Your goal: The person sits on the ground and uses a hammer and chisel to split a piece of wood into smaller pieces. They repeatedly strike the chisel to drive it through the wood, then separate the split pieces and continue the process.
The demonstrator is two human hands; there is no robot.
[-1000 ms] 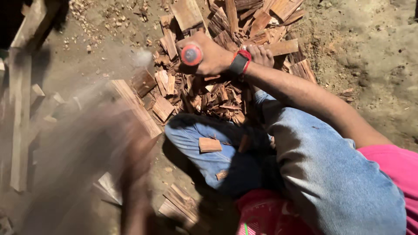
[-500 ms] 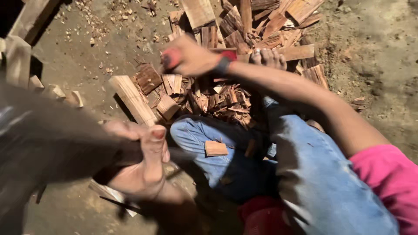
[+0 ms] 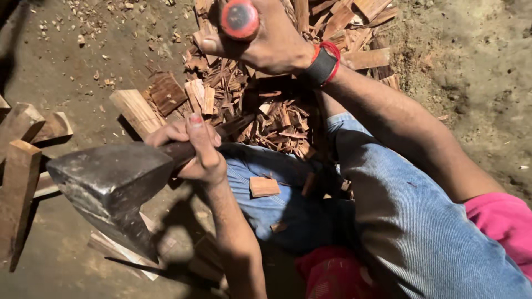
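Note:
I hold an axe with both hands. Its dark steel head [image 3: 105,182] hangs at the left, close to the camera. My left hand [image 3: 194,149] grips the dark handle right behind the head. My right hand [image 3: 271,44], with a black and red wristband [image 3: 324,63], is closed around the red-capped end of the handle [image 3: 239,19] at the top. Below the handle lies a pile of split reddish wood pieces [image 3: 266,105]. Between my two hands the handle is mostly hidden.
A pale split log [image 3: 136,111] lies left of the pile. Rough wooden blocks [image 3: 22,166] stand at the left edge. My knees in blue jeans [image 3: 421,221] fill the lower right, with a small wood chip [image 3: 264,186] on them. The ground is bare dirt with scattered chips.
The axe was a blur at the left a second ago. Now its head is steady and close, my left hand sits behind it, and my right hand has moved up in view.

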